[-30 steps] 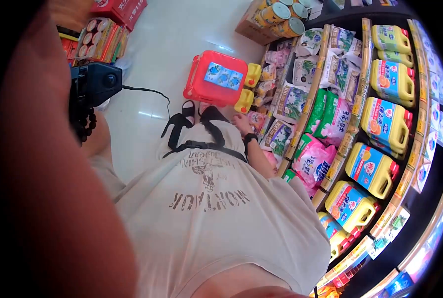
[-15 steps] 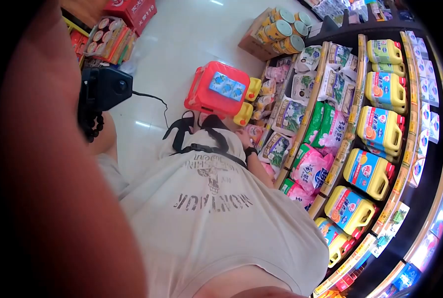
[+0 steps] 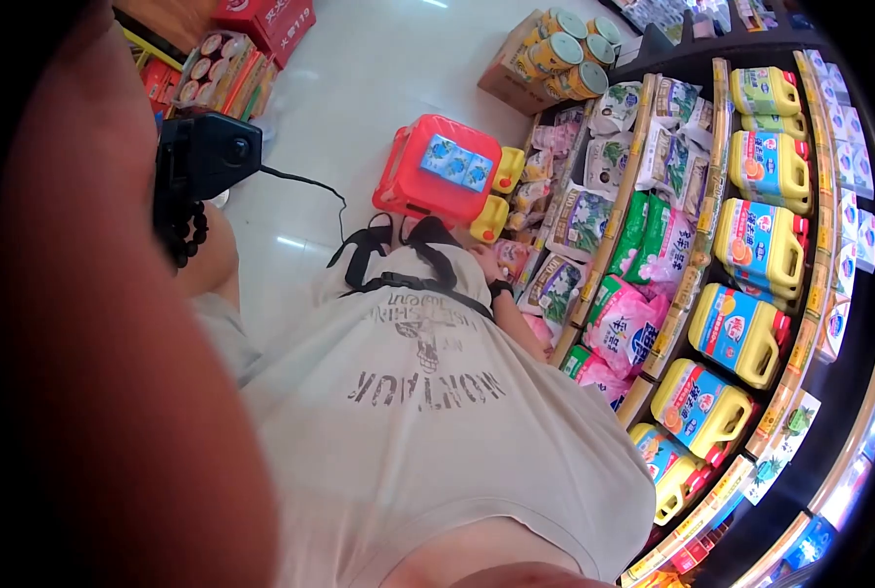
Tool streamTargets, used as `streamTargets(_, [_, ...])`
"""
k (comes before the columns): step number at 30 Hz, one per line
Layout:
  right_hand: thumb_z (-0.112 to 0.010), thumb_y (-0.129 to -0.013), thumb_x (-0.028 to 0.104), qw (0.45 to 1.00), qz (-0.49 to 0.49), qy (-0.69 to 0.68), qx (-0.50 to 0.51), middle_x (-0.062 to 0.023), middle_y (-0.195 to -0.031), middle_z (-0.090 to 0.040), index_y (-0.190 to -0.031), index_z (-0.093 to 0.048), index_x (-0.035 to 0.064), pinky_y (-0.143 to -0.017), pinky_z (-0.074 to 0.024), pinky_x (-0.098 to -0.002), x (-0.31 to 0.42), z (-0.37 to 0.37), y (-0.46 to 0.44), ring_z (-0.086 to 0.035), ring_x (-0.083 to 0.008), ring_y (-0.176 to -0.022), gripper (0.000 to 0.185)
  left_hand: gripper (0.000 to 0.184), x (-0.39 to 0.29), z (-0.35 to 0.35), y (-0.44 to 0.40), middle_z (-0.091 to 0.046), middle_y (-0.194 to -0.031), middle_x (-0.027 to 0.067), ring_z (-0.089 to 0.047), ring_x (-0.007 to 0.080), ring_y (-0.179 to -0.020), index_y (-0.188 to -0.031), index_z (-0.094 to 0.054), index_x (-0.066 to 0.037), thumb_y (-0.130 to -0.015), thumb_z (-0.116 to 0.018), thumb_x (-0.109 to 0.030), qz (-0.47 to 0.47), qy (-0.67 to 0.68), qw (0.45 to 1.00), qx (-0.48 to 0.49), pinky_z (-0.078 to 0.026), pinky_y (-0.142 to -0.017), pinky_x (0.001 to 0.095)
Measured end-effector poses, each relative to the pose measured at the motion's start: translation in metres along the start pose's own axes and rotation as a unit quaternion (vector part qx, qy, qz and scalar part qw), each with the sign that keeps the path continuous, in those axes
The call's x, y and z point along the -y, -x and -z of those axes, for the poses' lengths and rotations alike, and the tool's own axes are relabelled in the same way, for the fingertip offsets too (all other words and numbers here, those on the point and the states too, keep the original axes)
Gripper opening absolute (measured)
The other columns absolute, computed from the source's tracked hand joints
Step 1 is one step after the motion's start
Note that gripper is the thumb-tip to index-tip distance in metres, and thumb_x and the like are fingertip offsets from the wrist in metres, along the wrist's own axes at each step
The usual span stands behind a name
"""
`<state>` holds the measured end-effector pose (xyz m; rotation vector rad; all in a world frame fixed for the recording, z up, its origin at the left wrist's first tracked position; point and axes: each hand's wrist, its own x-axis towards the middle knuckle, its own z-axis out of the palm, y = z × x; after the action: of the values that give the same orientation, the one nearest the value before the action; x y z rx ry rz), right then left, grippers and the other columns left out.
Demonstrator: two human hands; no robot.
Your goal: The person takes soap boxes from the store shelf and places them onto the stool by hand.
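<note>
Pack in pink (image 3: 512,258) sits low on the shelving (image 3: 602,220), just beside the right hand (image 3: 485,259); from here I can't tell whether its fingers grip. Near it I see a red container (image 3: 427,199). My left arm (image 3: 133,323) blurs close by, its hand unreadable.

There are three blue packs (image 3: 456,164), one red tub (image 3: 424,193).

Yellow cans (image 3: 555,63) in a carton (image 3: 502,78)
</note>
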<state>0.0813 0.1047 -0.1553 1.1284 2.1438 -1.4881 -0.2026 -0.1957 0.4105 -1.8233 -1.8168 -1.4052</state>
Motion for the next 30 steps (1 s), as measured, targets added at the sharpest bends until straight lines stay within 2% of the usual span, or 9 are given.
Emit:
streamTargets(17, [-0.062, -0.093, 0.023, 0.999, -0.019, -0.044, 0.02, -0.0133, -0.106, -0.068, -0.113, -0.063, -0.0054, -0.086, -0.0489, -0.0299, 0.001, -0.001, 0.011, -0.063, -0.0206, -0.099, 0.034, 0.033, 0.007, -0.022, 0.008, -0.058, -0.124, 0.0252, -0.059, 0.0346, -0.111, -0.127, -0.053, 0.003, -0.098, -0.049, -0.011, 0.001, 0.005, 1.0, -0.031, -0.048, -0.092, 0.0397])
streamTargets(20, [-0.062, -0.094, 0.023, 0.999, -0.016, -0.027, 0.021, -0.0128, -0.106, -0.068, -0.113, -0.063, -0.0051, -0.087, -0.0489, -0.0298, -0.009, -0.004, 0.005, -0.063, -0.0209, -0.098, 0.034, 0.033, 0.01, -0.023, 0.007, -0.058, -0.124, 0.0256, -0.059, 0.035, -0.111, -0.127, -0.054, 0.003, -0.098, -0.048, -0.011, 0.005, 0.0, 0.999, -0.035, -0.048, -0.091, 0.0399])
streamTargets(23, [-0.063, -0.093, 0.022, 1.0, -0.014, 0.006, 0.012, -0.0124, -0.106, -0.068, -0.113, -0.063, -0.005, -0.086, -0.0492, -0.0299, 0.014, -0.002, 0.017, -0.063, -0.0207, -0.097, 0.034, 0.033, 0.004, -0.022, 0.014, -0.058, -0.124, 0.026, -0.059, 0.0354, -0.111, -0.127, -0.054, 0.003, -0.098, -0.048, -0.012, 0.009, -0.001, 0.999, -0.032, -0.048, -0.091, 0.0401])
streamTargets(26, [-0.063, -0.093, 0.023, 1.0, 0.003, -0.018, 0.008, -0.0126, -0.105, -0.068, -0.113, -0.063, -0.0051, -0.085, -0.0495, -0.0301, -0.023, -0.01, -0.004, -0.063, -0.0201, -0.096, 0.034, 0.033, -0.009, -0.022, 0.024, -0.057, -0.124, 0.0264, -0.059, 0.0358, -0.11, -0.127, -0.054, 0.003, -0.098, -0.048, -0.012, 0.011, 0.007, 0.999, -0.029, -0.048, -0.091, 0.0403])
streamTargets(30, [-0.064, -0.092, 0.023, 1.0, -0.006, -0.018, 0.013, -0.0127, -0.105, -0.068, -0.113, -0.064, -0.0051, -0.084, -0.0496, -0.0303, -0.009, -0.008, 0.003, -0.063, -0.0197, -0.095, 0.034, 0.033, -0.001, -0.025, 0.021, -0.057, -0.124, 0.027, -0.059, 0.0363, -0.11, -0.127, -0.054, 0.003, -0.099, -0.048, -0.012, 0.009, 0.005, 0.999, -0.034, -0.048, -0.091, 0.0406])
